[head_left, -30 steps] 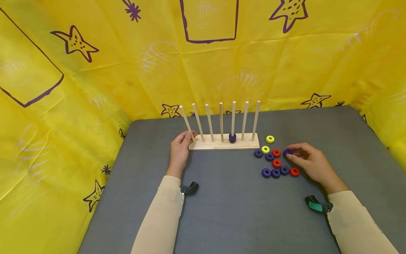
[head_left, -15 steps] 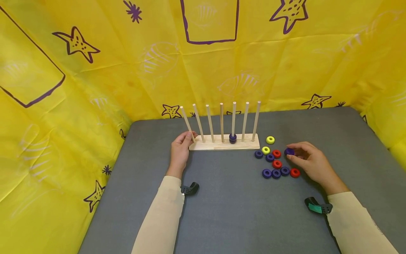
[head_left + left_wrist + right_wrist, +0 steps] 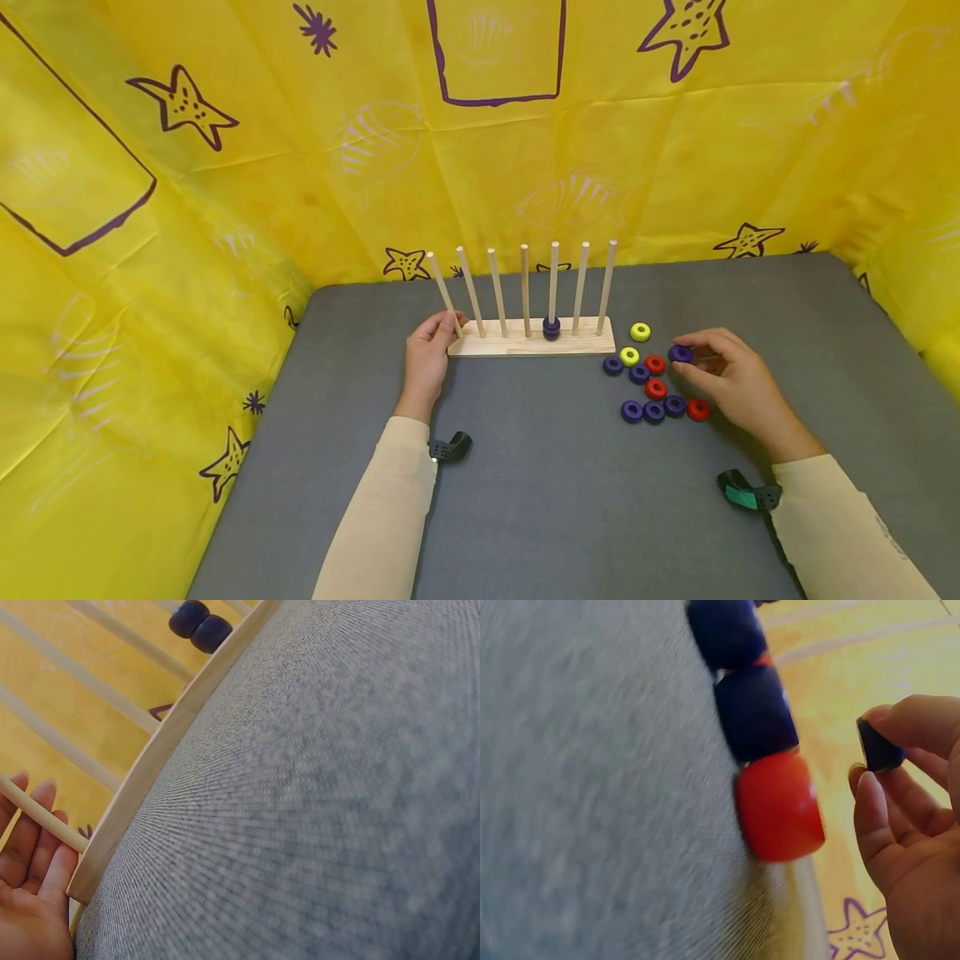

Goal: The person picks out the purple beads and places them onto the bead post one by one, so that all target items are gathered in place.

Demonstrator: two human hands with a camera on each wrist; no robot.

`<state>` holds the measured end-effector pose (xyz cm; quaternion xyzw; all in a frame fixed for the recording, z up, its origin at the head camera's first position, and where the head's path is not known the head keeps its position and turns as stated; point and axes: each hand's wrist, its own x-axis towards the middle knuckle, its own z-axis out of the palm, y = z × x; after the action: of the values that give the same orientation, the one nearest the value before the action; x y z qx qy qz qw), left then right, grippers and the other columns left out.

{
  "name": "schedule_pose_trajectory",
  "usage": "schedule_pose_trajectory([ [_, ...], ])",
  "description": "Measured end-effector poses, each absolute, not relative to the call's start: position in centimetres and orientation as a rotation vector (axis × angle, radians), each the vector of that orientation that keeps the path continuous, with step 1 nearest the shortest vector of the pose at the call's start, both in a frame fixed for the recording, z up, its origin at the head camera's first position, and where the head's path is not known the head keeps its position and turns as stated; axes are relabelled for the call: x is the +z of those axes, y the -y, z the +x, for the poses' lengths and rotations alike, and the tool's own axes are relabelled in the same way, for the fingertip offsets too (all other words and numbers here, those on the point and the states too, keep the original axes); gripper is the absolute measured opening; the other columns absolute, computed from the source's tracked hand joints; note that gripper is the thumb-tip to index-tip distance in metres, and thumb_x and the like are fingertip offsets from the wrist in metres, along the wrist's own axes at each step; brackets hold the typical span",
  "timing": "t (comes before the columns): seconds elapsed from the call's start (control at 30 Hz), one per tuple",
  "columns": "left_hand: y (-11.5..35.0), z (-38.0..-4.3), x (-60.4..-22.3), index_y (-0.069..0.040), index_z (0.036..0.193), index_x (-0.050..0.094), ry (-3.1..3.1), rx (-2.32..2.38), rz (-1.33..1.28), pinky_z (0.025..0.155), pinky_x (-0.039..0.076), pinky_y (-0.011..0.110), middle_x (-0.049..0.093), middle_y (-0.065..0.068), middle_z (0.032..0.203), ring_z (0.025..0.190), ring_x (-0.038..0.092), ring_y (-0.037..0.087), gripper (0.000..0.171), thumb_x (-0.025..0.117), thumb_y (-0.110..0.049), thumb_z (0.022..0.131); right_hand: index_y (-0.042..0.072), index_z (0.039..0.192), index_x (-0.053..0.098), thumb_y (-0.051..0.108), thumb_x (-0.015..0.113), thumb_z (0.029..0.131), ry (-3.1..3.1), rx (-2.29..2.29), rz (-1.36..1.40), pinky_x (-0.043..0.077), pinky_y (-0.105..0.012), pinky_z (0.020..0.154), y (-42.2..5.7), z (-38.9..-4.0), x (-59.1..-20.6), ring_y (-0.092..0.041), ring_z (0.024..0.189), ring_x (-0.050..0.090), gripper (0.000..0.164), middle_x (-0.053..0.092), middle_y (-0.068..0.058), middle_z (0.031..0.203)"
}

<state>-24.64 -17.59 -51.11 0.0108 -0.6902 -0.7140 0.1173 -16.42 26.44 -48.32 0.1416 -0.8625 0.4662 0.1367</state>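
A pale wooden peg rack [image 3: 495,342] with several upright pegs stands towards the far side of the table. Two dark purple rings [image 3: 551,328] sit stacked on its third peg from the right. My left hand [image 3: 430,350] holds the rack's left end, thumb and fingers at the leftmost peg; in the left wrist view its fingers [image 3: 41,847] lie behind that peg. My right hand [image 3: 731,379] pinches a dark purple ring [image 3: 680,353] between thumb and fingertips. The right wrist view shows this ring [image 3: 881,748] raised off the tabletop.
Several loose rings lie right of the rack: purple ones [image 3: 632,411], red ones [image 3: 656,389] and two yellow ones [image 3: 640,332]. The grey tabletop [image 3: 540,500] ends at a yellow patterned cloth [image 3: 285,192] behind and at the sides.
My right hand has shifted slightly up and left in the head view, the purple ring turning a little between its fingers. The left hand and the rack have stayed in place.
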Motion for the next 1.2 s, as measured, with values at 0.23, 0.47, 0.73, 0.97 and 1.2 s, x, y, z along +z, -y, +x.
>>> schedule_pose_trajectory([
  [0.23, 17.6, -24.7, -51.2, 0.007, 0.123, 0.076, 2.017, -2.089, 0.034, 0.102, 0.057, 0.041, 0.074, 0.026, 0.119, 0.117, 0.070, 0.035, 0.034, 0.067, -0.024, 0.111, -0.006, 0.124, 0.074, -0.017, 0.083, 0.088, 2.456, 1.346, 0.437, 0.050, -0.006, 0.082, -25.5, -16.5, -47.5, -0.001, 0.092, 0.061, 0.038, 0.066, -0.016, 0.115],
  [0.47, 17.7, -24.7, -51.2, 0.004, 0.122, 0.078, 2.033, -2.081, 0.020, 0.104, 0.056, 0.042, 0.076, 0.021, 0.117, 0.116, 0.071, 0.031, 0.037, 0.068, -0.030, 0.110, -0.003, 0.122, 0.076, -0.012, 0.084, 0.090, 2.462, 1.317, 0.453, 0.049, -0.006, 0.082, -24.3, -16.7, -46.1, -0.004, 0.092, 0.061, 0.034, 0.066, -0.013, 0.117],
  [0.73, 17.8, -24.6, -51.2, 0.002, 0.122, 0.078, 2.055, -2.066, 0.007, 0.104, 0.056, 0.039, 0.077, 0.016, 0.116, 0.116, 0.072, 0.028, 0.038, 0.068, -0.033, 0.111, -0.001, 0.124, 0.075, -0.011, 0.083, 0.091, 2.450, 1.338, 0.503, 0.050, -0.008, 0.084, -22.8, -17.1, -44.5, -0.007, 0.098, 0.060, 0.035, 0.065, -0.010, 0.118],
  [0.97, 17.8, -24.6, -51.3, 0.000, 0.122, 0.078, 2.070, -2.052, 0.014, 0.103, 0.057, 0.038, 0.078, 0.013, 0.115, 0.116, 0.072, 0.026, 0.038, 0.068, -0.034, 0.110, -0.003, 0.122, 0.076, -0.016, 0.083, 0.089, 2.371, 1.347, 0.599, 0.052, -0.009, 0.083, -21.4, -17.6, -42.9, -0.013, 0.097, 0.062, 0.036, 0.066, -0.011, 0.117],
  [1.2, 17.9, -24.6, -51.2, -0.001, 0.122, 0.079, 2.081, -2.047, 0.025, 0.103, 0.057, 0.038, 0.078, 0.013, 0.116, 0.116, 0.071, 0.025, 0.039, 0.068, -0.036, 0.110, 0.000, 0.123, 0.077, -0.011, 0.085, 0.090, 2.361, 1.310, 0.632, 0.053, -0.013, 0.084, -19.8, -18.2, -41.2, -0.016, 0.096, 0.062, 0.035, 0.067, -0.008, 0.118],
])
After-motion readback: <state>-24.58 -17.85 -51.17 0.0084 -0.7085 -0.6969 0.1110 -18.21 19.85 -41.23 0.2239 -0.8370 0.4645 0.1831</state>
